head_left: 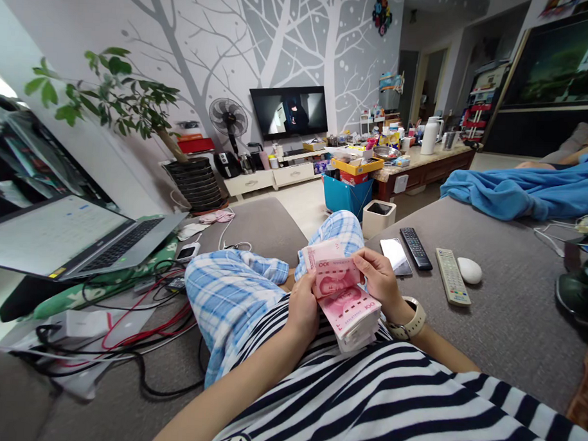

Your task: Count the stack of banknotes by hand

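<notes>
A thick stack of red 100 banknotes [352,316] is bent at its middle above my lap. Its lower part points toward my striped shirt, and its edges are fanned. My left hand [304,303] grips the stack at its left side, thumb on top. With thumb and fingertips, my right hand [376,275] pinches the right edge of an upper banknote [334,281], which lies raised over the others. The fingers beneath the stack are hidden. A watch with a pale strap [409,318] is on my right wrist.
On the grey sofa [503,298] to my right lie a phone [395,256], a black remote [416,248], a beige remote [452,276] and a white mouse [469,270]. A laptop [124,240] and tangled cables [140,331] are at left. A cluttered table [421,162] stands ahead.
</notes>
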